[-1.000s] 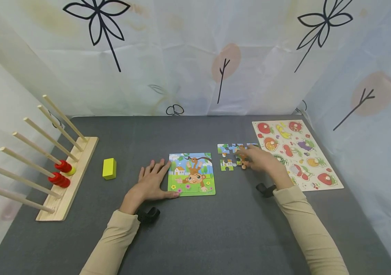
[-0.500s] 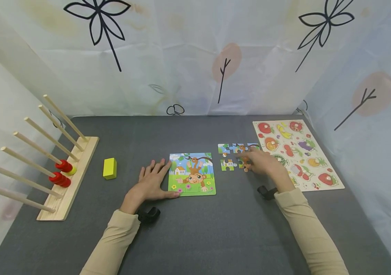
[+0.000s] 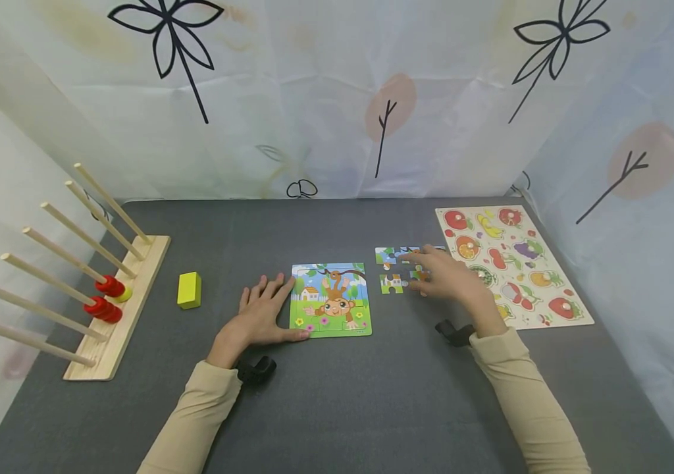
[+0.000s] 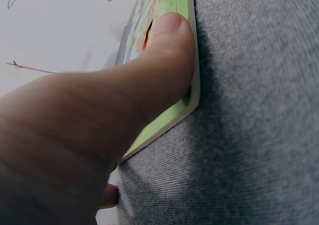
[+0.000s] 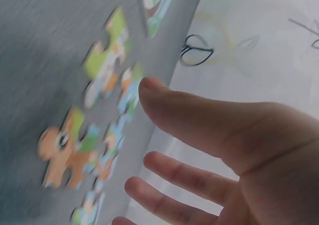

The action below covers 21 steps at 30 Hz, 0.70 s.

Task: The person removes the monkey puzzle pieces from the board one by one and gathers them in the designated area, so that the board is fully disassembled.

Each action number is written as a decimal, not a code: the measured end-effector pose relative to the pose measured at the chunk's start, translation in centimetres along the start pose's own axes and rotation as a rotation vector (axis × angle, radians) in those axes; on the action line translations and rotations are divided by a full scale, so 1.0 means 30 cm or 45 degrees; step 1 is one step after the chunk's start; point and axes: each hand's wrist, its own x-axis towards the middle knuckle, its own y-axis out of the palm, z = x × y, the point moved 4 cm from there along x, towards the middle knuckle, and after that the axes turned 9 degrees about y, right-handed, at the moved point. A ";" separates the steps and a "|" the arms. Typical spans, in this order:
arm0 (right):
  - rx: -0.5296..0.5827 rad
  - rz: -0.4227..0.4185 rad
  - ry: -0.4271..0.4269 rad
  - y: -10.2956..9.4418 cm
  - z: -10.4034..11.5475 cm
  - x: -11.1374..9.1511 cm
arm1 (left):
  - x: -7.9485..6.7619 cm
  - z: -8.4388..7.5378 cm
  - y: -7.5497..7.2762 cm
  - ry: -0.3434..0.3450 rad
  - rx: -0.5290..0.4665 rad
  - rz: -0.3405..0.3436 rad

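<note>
My left hand (image 3: 261, 315) rests at the left side of a square monkey picture puzzle (image 3: 330, 301), fingers spread along its edge. In the left wrist view the thumb (image 4: 172, 51) lies on the puzzle's green border near a corner. My right hand (image 3: 448, 278) hovers over several loose jigsaw pieces right of the puzzle, holding nothing, its fingers extended and apart. Close by its thumb in the right wrist view lie a piece with a house (image 5: 112, 60) and a brown monkey-face piece (image 5: 75, 160). In the head view the hand partly covers the pieces.
A board printed with fruits (image 3: 509, 263) lies at the back right, partly behind the right hand. On the left stand a yellow block (image 3: 189, 290) and a wooden peg rack (image 3: 126, 322) with red rings (image 3: 103, 310) on two pegs. Patterned cloth (image 3: 313, 99) walls the table.
My right hand has spread its fingers, which pointed together at the monkey-face piece before, and now covers more of that piece. The left hand and the puzzle stay in place.
</note>
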 end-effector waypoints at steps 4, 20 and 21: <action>0.022 -0.027 -0.044 0.001 0.052 0.006 | -0.001 0.000 -0.001 -0.001 -0.004 0.002; -0.018 0.128 -0.163 0.137 0.261 0.073 | 0.000 0.000 -0.003 0.011 0.002 0.013; -0.021 0.145 -0.163 0.146 0.272 0.076 | 0.001 0.000 -0.003 0.009 0.005 0.015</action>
